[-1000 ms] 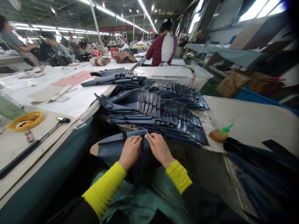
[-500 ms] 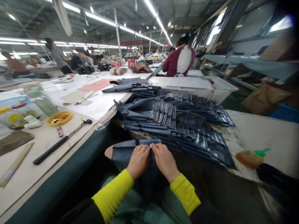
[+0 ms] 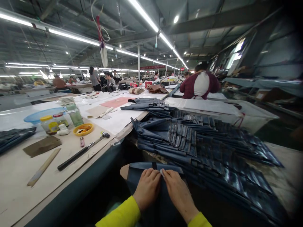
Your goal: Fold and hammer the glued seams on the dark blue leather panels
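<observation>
Two hands at one piece. Left hand [image 3: 147, 187] and right hand [image 3: 178, 192], fingertips meeting, pinch the top edge of a dark blue leather piece [image 3: 142, 176] and press a small pale tab [image 3: 161, 172] at its fold; both are closed on the piece, not clenched. The piece lies in the lap, just below the near edge of the bench [image 3: 281, 157], half hidden by the wrists and yellow sleeves [image 3: 118, 216].

Stock, bench: a large fanned stack of like blue pieces [image 3: 201, 138] runs from the near edge to the far corner, overlapping in rows. These look already worked, by judgement; how many are left cannot be told.

Stock, long table [image 3: 21, 189] on the left:
- hammer [image 3: 82, 151], near its right edge;
- yellow dish [image 3: 83, 129] with small scissors [image 3: 81, 142] just beside it;
- jars [image 3: 54, 123] and a blue basin [image 3: 40, 114], farther back;
- wooden stick [image 3: 44, 167] and brown card [image 3: 42, 145], towards the near edge.

Beyond: a person in a maroon top [image 3: 201, 85], back turned, at the bench's far end.
</observation>
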Demonstrator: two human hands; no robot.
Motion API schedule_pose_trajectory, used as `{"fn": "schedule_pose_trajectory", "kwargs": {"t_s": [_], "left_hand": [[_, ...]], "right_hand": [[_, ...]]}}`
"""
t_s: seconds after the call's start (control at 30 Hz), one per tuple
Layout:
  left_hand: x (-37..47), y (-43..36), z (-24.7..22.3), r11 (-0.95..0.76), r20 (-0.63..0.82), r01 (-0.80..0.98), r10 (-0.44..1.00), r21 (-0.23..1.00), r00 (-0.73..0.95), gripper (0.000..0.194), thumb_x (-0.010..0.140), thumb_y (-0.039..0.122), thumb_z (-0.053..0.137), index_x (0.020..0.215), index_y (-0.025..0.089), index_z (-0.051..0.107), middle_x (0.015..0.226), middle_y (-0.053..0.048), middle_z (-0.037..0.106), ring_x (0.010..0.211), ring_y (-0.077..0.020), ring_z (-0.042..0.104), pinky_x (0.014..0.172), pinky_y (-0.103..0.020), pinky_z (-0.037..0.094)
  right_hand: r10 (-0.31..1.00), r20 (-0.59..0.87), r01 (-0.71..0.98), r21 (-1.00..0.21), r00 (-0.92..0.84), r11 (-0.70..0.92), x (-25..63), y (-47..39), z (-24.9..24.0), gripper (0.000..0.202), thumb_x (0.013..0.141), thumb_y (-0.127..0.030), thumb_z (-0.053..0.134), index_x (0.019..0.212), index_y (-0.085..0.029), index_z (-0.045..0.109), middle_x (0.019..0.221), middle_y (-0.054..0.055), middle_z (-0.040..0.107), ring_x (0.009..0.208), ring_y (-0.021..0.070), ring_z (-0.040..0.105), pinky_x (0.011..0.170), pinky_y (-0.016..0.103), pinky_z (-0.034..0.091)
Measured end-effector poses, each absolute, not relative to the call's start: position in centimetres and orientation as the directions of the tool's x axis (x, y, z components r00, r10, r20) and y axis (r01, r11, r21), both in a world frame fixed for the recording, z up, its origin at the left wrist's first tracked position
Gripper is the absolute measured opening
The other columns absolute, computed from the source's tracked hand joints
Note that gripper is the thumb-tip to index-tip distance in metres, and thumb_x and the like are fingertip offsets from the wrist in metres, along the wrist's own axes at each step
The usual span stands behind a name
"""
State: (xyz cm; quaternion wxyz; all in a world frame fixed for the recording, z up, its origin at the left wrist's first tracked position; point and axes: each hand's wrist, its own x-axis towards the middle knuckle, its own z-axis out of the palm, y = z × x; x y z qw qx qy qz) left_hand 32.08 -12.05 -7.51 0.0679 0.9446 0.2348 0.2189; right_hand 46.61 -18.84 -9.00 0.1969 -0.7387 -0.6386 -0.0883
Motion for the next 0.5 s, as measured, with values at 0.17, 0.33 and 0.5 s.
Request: {"fn": "schedule_pose_trajectory", "kwargs": {"t_s": [0.17, 0.33, 0.5], "left_hand": [[32.5, -12.1, -8.0, -0.87, 0.411, 0.435, 0.493, 0.233, 0.767, 0.026, 0.089, 0.023, 0.042, 0.112, 0.024, 0.054, 0.112, -0.002, 0.058, 0.107, -0.018, 0.047, 0.098, -0.035, 0.037], [32.4, -12.2, -8.8, -0.873, 0.448, 0.416, 0.487, 0.254, 0.75, 0.03, 0.09, 0.025, 0.04, 0.118, 0.025, 0.051, 0.118, -0.001, 0.057, 0.111, -0.0179, 0.046, 0.101, -0.035, 0.035], [32.0, -12.4, -9.2, -0.876, 0.451, 0.408, 0.483, 0.258, 0.751, 0.036, 0.09, 0.026, 0.04, 0.125, 0.025, 0.047, 0.122, -0.002, 0.055, 0.115, -0.0186, 0.044, 0.105, -0.036, 0.032]], "right_hand": [[0.884, 0.411, 0.965, -0.22, 0.222, -0.14, 50.9, -21.0, -10.3, 0.035, 0.092, -0.029, 0.034, 0.112, -0.02, 0.061, 0.101, 0.009, 0.061, 0.09, 0.0207, 0.056, 0.077, 0.032, 0.048], [0.857, 0.42, 0.944, -0.261, 0.299, -0.202, 53.8, -22.2, -12.0, 0.039, 0.091, -0.037, 0.031, 0.108, -0.023, 0.064, 0.098, 0.008, 0.062, 0.086, 0.0208, 0.058, 0.07, 0.033, 0.05], [0.851, 0.416, 0.938, -0.266, 0.32, -0.222, 55.0, -22.1, -13.0, 0.04, 0.09, -0.036, 0.032, 0.11, -0.021, 0.063, 0.095, 0.009, 0.062, 0.084, 0.0215, 0.058, 0.071, 0.034, 0.052]]}}
